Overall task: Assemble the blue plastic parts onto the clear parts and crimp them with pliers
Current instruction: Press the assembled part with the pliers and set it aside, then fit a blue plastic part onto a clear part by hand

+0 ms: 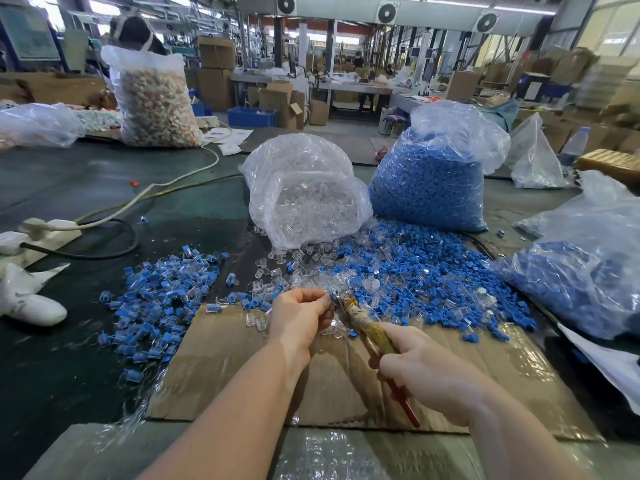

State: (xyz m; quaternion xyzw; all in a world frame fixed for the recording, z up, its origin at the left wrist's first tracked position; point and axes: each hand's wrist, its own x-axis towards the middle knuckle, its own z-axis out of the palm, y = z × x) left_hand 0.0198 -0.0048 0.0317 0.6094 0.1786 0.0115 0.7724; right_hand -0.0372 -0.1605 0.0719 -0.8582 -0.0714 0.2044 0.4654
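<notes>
My right hand point(427, 372) grips the pliers point(374, 332) by their taped yellow and red handles, jaws pointing up-left. My left hand point(299, 315) pinches a small part right at the plier jaws; the part itself is mostly hidden by my fingers. Loose blue parts point(426, 271) and clear parts point(277, 271) lie mixed just beyond my hands. A heap of assembled blue-and-clear pieces point(156, 299) lies to the left. A bag of clear parts point(304, 195) and a bag of blue parts point(433, 181) stand behind.
A flat cardboard sheet point(242, 375) lies under my hands on the dark table. Another bag of blue parts point(581, 282) sits at the right. A power strip with cables point(52, 226) and a white cloth point(27, 299) lie at the left. A tall bag point(152, 102) stands far left.
</notes>
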